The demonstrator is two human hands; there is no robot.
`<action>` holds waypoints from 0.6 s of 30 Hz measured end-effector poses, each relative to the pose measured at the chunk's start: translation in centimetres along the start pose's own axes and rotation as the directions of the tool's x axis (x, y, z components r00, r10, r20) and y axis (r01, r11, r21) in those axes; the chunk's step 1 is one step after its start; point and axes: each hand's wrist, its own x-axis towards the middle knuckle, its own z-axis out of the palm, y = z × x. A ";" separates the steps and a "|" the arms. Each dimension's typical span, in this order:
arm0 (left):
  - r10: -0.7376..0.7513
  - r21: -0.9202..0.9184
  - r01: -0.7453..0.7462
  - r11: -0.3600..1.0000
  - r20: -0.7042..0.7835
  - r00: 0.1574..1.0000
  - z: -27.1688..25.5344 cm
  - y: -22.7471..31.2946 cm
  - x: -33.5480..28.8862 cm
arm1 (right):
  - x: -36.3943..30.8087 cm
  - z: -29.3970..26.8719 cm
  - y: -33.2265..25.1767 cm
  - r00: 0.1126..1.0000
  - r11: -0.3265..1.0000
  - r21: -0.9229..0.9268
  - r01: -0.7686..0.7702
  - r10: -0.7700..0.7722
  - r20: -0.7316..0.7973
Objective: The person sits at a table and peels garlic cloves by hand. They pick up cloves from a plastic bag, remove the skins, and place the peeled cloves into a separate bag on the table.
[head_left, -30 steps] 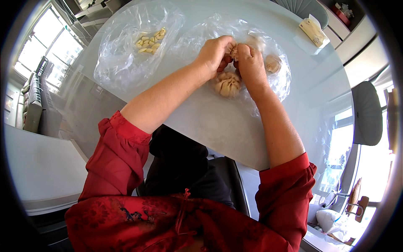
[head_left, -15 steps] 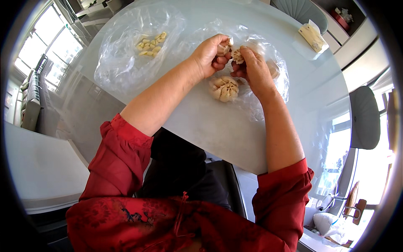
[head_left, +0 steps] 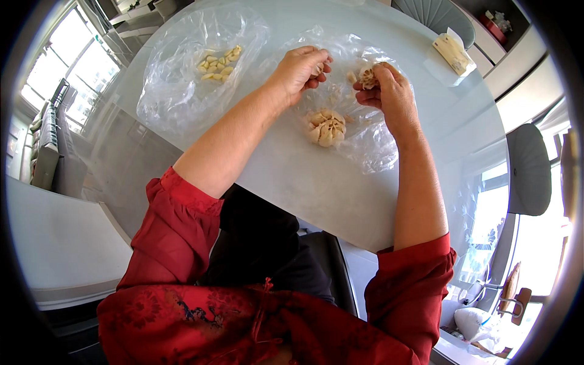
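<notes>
My right hand (head_left: 389, 97) has its fingers (head_left: 380, 76) pinched around a partly broken garlic bulb (head_left: 367, 76), held just above the clear bag (head_left: 365, 131) spread on the bench (head_left: 292, 182). My left hand (head_left: 298, 70) is curled close beside it, fingers (head_left: 319, 66) folded narrow; I think they hold a small clove or a bit of skin, but it is too hidden to tell.

Just below my fingers, on the same bag, lies a second bulb (head_left: 325, 126), its cloves splayed open. A few loose bits (head_left: 351, 77) sit between my two hands. Well off to the left of my left hand is another bag (head_left: 182, 85) with peeled cloves (head_left: 219, 61) piled in it. Far off past my right hand, near the bench edge, lies a small yellowish packet (head_left: 451, 53).

What could go wrong: the bulb is crumbly, and if I twist too hard, cloves may spring out and skid off the slick bag, over the smooth bench and onto the floor. Papery skin could drift into the peeled pile if I reach across carelessly. The thin bag may also drag under my wrists and take the open bulb with it.
</notes>
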 end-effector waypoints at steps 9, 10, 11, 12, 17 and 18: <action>0.257 0.252 -0.252 0.934 0.012 0.966 -0.3 -0.7 0.9 | 1.0 -1.2 0.1 0.994 0.982 -0.154 0.109 -0.110 0.002; 0.268 0.300 -0.261 0.918 0.018 0.963 -0.4 -0.6 1.0 | 0.8 -1.2 -0.2 0.994 0.979 -0.173 0.108 -0.109 0.003; 0.279 0.344 -0.271 0.899 0.026 0.960 -0.3 -0.5 1.0 | 0.7 -1.2 -0.4 0.994 0.975 -0.195 0.106 -0.108 0.003; 0.317 0.398 -0.303 0.866 0.031 0.948 -0.1 -0.4 0.9 | 0.8 -1.3 -0.4 0.993 0.963 -0.243 0.119 -0.120 0.011; 0.513 0.546 -0.467 0.695 0.078 0.855 0.2 -1.2 1.1 | 0.5 -0.9 -0.6 0.992 0.812 -0.571 0.118 -0.119 0.035; 0.508 0.571 -0.466 0.676 0.097 0.856 0.2 -1.3 1.2 | 0.6 -1.0 -0.4 0.991 0.787 -0.603 0.129 -0.121 0.055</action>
